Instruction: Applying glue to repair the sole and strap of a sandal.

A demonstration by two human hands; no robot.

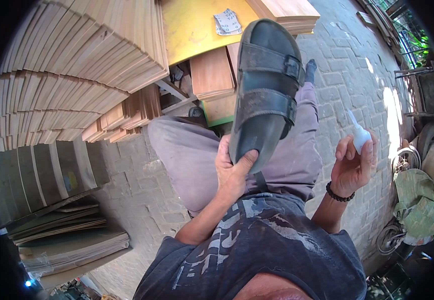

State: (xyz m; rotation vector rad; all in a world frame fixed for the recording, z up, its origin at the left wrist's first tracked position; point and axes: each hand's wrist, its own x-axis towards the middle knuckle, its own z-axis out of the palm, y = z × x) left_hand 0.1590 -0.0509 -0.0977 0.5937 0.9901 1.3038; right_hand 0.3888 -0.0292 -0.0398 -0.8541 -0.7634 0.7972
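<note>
A black two-strap sandal (264,92) is held up in front of me, its footbed facing me and its toe end pointing away. My left hand (234,170) grips it by the heel, thumb pressed on the footbed and fingers behind. Buckles show on the right side of both straps. Off to the right, my right hand (354,160) holds a small white squeeze bottle (360,136) between thumb and fingers. Its thin nozzle points up and slightly left, apart from the sandal.
Tall stacks of wooden boards (87,50) fill the left. A yellow surface (189,30) ahead bears a piece of printed sandpaper (227,22) and more boards (284,12). Flat sheets (72,242) lie lower left. Paving (339,95) runs along the right, with tires (429,137) and camouflage cloth (422,205) beyond.
</note>
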